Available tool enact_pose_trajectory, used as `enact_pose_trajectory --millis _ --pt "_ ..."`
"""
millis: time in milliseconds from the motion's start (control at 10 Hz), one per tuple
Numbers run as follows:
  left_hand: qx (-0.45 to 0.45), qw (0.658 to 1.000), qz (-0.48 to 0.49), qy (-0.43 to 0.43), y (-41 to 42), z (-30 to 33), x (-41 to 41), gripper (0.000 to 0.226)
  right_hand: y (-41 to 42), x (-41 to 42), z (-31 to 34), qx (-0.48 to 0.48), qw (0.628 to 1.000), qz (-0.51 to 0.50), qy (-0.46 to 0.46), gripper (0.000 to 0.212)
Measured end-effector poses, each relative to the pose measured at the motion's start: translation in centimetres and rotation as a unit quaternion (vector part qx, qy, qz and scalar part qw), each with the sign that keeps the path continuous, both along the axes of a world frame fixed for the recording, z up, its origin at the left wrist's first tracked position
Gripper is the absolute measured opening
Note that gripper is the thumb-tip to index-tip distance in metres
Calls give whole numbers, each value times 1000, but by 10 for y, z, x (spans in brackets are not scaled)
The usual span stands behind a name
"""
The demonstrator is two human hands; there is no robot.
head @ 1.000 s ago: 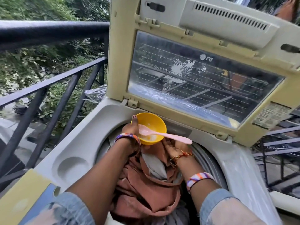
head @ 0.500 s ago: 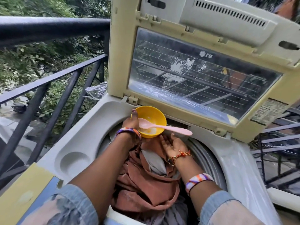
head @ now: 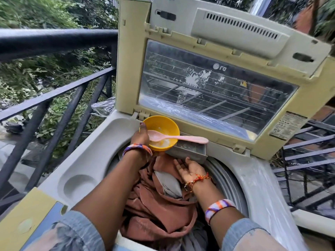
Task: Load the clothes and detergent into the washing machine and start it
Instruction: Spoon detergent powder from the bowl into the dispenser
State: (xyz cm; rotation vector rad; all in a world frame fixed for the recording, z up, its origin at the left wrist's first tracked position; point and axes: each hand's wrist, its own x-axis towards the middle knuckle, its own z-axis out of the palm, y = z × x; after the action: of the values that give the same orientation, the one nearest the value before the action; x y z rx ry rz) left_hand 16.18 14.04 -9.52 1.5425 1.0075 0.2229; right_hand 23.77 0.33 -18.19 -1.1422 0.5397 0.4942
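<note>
- Left: black railing (head: 54, 91) and greenery; nothing of the task there.
- My left hand (head: 140, 135) grips the yellow bowl (head: 160, 132) by its near rim, thumb over the edge, arm stretched across the drum. The pink spoon (head: 177, 138) lies in the bowl, handle pointing right; white detergent shows at the bottom.
- Change: a grey drawer (head: 188, 151) now stands pulled out just right of the bowl; half a second ago it was not showing. I judge spooning detergent in comes next.
- Clothes (head: 159, 201) already fill the drum.
- My right hand (head: 188, 168) sits palm up just below the drawer, fingers loose, holding nothing.
- The lid (head: 208, 84) stands open.
</note>
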Motion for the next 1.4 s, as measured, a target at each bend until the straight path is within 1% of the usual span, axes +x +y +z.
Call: enact_pose_trajectory --millis 100,200,300,400,500,600,700,800,900,1000,1100,1200,1300,1400 --pt "3 1000 10 -12 1 -1 0 61 -6 10 -3 11 1000 13 4 16" --pt "5 1000 23 -18 4 -3 -1 62 -17 42 -58 -28 990 135 38 18" --pt "3 999 34 -25 7 -3 -1 62 -20 2 13 7 985 169 22 24" --pt "18 998 44 -29 11 -2 -2 59 -22 -18 55 -55 954 295 -8 23" --pt "17 996 61 -70 13 0 -3 57 -26 -19 96 -113 917 364 -121 14" --pt "13 992 75 -104 11 1 -5 55 -23 -13 128 -72 918 331 -206 20" --pt "-35 984 82 -154 12 -2 -6 47 -20 -13 135 -125 898 329 -264 11" --pt "-116 968 66 -210 12 -3 -9 47 -15 -19 146 -147 879 297 -344 13" --pt "-317 878 117 -339 13 -8 -2 49 -13 -14 147 -215 815 225 -489 24" --pt "-350 849 128 -375 15 -7 -4 49 -12 -16 143 -301 636 204 -681 19" --pt "-373 833 131 -386 17 -9 -2 50 -13 -26 137 -306 521 186 -775 19" --pt "-381 826 117 -398 17 -9 1 51 -12 -30 133 -285 521 216 -775 24" --pt "-375 822 101 -416 16 -11 4 49 -14 -31 134 -282 575 186 -745 20" --pt "-373 825 97 -413 15 -9 3 50 -17 -33 136 -292 569 187 -746 20"
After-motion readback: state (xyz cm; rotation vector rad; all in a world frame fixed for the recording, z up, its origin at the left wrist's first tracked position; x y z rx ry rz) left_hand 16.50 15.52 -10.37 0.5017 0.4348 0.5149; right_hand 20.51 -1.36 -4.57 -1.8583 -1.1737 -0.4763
